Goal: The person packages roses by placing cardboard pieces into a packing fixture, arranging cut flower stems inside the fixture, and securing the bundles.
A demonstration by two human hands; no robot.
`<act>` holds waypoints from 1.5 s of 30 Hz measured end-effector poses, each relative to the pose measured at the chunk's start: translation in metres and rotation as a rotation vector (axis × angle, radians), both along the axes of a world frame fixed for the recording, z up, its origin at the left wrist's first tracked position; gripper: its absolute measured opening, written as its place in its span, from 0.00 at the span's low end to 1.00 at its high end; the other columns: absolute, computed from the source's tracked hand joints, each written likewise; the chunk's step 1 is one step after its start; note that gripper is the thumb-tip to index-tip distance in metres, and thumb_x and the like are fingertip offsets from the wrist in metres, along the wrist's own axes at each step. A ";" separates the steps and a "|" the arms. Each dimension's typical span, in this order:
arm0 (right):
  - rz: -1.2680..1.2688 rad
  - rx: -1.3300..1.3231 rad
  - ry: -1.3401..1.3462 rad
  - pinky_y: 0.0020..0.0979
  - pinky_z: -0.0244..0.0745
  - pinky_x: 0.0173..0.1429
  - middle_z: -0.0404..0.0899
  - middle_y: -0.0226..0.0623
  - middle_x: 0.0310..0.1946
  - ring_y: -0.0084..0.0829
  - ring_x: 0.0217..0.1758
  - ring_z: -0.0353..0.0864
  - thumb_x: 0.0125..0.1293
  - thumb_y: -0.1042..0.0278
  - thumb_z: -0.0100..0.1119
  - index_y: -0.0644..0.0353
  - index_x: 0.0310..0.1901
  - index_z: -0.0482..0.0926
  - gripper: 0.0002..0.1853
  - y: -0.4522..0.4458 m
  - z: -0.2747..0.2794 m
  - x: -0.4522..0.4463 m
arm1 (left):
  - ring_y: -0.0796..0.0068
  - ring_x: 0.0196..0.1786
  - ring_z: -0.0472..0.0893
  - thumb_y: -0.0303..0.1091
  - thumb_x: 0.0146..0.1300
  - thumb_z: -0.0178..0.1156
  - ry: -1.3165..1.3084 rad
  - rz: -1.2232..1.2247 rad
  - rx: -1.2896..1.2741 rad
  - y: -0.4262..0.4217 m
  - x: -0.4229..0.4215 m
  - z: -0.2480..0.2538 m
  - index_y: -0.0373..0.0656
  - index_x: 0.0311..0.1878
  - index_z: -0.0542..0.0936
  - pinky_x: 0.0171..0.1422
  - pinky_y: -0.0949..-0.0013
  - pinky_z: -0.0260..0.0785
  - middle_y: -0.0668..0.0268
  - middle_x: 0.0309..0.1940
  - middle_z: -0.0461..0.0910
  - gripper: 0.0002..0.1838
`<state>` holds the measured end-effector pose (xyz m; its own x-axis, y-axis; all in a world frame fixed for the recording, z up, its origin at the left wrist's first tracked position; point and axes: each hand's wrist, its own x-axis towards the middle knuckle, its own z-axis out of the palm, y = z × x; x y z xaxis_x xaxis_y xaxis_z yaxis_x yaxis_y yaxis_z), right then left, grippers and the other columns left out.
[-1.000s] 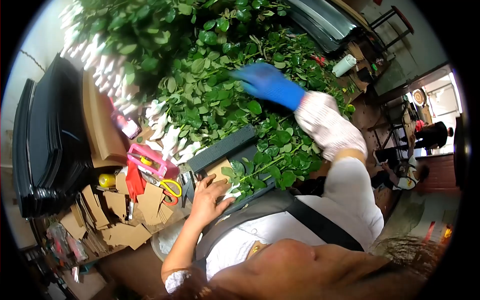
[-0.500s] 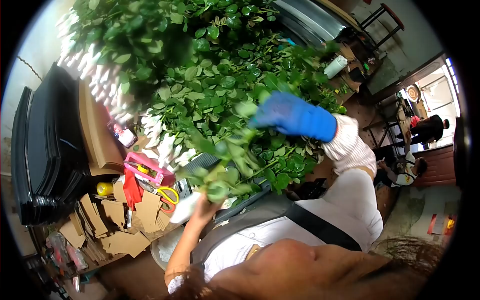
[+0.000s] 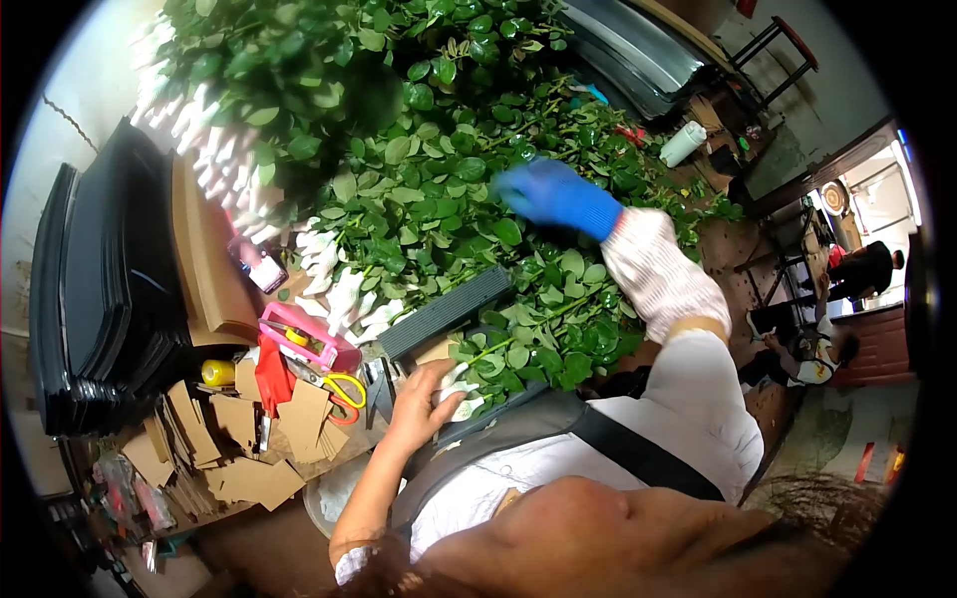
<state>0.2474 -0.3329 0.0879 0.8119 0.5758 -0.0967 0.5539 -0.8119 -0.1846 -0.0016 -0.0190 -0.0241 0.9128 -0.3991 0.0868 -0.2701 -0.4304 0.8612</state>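
Observation:
My bare left hand (image 3: 424,404) rests by a few white-wrapped flower heads (image 3: 465,397) at the near end of some leafy stems. Its fingers and thumb are apart, touching the wrappings. My right hand (image 3: 553,194), in a blue glove, hovers over a big pile of leafy green flower stems (image 3: 439,199); its fingertips are smeared by motion. White-wrapped heads (image 3: 334,279) line the pile's left side. Between the pile and the stems near my left hand lies a dark ribbed bar (image 3: 446,312).
Left of the stems are a pink basket (image 3: 309,337), yellow-and-orange-handled scissors (image 3: 344,392), cardboard pieces (image 3: 254,483) and yellow tape (image 3: 217,373). Black sheets (image 3: 120,269) stand stacked at far left. A white bottle (image 3: 683,145) is at upper right. Other people (image 3: 862,274) are far right.
The leafy flower stem held between my hands now lies with the stems by the ribbed bar. My left hand has loosened its grip; my right hand has moved slightly away from me.

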 end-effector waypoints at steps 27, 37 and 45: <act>0.165 0.293 -0.840 0.42 0.69 0.76 0.85 0.30 0.57 0.39 0.64 0.80 0.55 0.87 0.57 0.45 0.55 0.86 0.29 -0.104 0.066 0.003 | 0.57 0.46 0.83 0.27 0.64 0.68 -0.212 0.176 -0.014 -0.010 0.001 -0.008 0.41 0.45 0.88 0.53 0.60 0.75 0.59 0.44 0.87 0.08; 0.075 0.438 -0.158 0.40 0.79 0.60 0.87 0.39 0.50 0.41 0.53 0.86 0.59 0.71 0.69 0.60 0.42 0.83 0.10 -0.180 0.032 -0.095 | 0.73 0.54 0.84 0.26 0.64 0.72 0.297 0.284 -0.400 -0.010 -0.003 -0.027 0.39 0.70 0.66 0.58 0.70 0.78 0.58 0.55 0.84 0.34; -0.175 -0.358 -0.293 0.42 0.80 0.52 0.86 0.37 0.39 0.45 0.44 0.86 0.52 0.70 0.72 0.48 0.40 0.86 0.13 -0.173 -0.051 -0.128 | 0.61 0.53 0.85 0.30 0.63 0.72 -0.141 0.228 -0.018 -0.009 0.000 -0.009 0.47 0.67 0.77 0.57 0.64 0.78 0.56 0.60 0.77 0.28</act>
<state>0.1191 -0.5056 0.0368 0.9161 0.4007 -0.0173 0.3905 -0.8813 0.2663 -0.0013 -0.0284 -0.0335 0.9573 -0.1822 0.2245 -0.2858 -0.4788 0.8301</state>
